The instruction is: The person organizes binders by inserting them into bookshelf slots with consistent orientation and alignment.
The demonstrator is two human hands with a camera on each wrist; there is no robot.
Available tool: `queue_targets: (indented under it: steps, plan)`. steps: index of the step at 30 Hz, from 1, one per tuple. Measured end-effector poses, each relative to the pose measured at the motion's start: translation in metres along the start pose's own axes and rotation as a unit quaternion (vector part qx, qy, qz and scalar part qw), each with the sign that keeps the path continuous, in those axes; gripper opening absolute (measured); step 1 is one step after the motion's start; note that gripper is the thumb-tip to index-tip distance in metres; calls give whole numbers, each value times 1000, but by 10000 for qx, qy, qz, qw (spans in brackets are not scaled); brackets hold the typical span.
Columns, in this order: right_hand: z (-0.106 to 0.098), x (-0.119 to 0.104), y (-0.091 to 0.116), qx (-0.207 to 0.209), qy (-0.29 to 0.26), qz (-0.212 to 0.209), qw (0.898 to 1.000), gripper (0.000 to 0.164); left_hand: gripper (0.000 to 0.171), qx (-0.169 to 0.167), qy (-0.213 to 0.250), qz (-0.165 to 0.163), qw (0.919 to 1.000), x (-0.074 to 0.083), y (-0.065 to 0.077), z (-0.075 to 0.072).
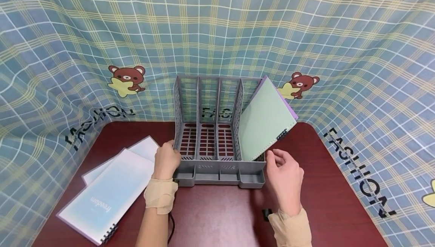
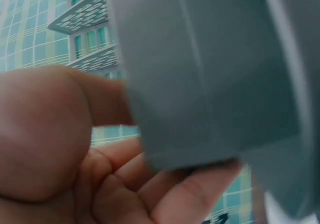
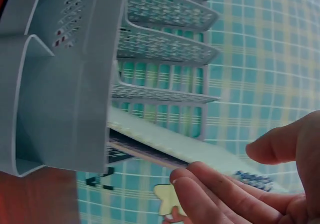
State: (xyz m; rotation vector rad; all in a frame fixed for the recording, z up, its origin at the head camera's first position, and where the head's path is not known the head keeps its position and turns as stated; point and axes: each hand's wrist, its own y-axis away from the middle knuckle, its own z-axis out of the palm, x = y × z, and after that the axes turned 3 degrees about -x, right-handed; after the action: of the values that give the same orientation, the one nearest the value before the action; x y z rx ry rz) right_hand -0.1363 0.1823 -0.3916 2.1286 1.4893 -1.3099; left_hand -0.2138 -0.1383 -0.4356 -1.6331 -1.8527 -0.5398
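A grey desk file organizer stands in the middle of the table, with upright mesh dividers and small bins along its front. My left hand grips its front left edge; in the left wrist view the thumb is on one side of the grey wall and the fingers are on the other. A pale green notebook with a purple edge and black ring binding leans out to the right in the rightmost slot. Beside it my right hand holds nothing, its fingers loosely bent and its thumb apart; in the right wrist view the fingertips overlap the notebook.
On the left of the dark red table lies a pale blue notebook with black rings, over another pale sheet or cover. A small black object is by the right wrist. A plaid cloth hangs around the table.
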Motion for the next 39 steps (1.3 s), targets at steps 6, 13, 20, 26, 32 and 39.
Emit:
queue_targets:
  steps: [6, 13, 20, 26, 32, 39]
  plan:
    - [-7, -20, 5, 553, -399, -529, 9963, 22, 62, -39, -62, -146, 9999, 3, 12, -24]
    - [13, -55, 9, 356, -1832, -2089, 9600, 40, 72, 100, -723, -287, 9969, -14, 38, -69]
    - [65, -80, 34, -990, -1487, -3448, 9215, 66, 74, -65, -1212, -87, 9926, -47, 76, -103]
    - [107, -99, 56, -1756, -1595, -4182, 8768, 71, 77, -448, -1434, -208, 9884, -84, 106, -114]
    - [143, -119, 81, -2700, -844, -4752, 8331, 83, 91, -894, -1803, -520, 9782, -107, 120, -111]
    - [189, -122, 112, -3369, -6, -5317, 7770, 90, 93, -1482, -2032, -963, 9630, -124, 131, -99]
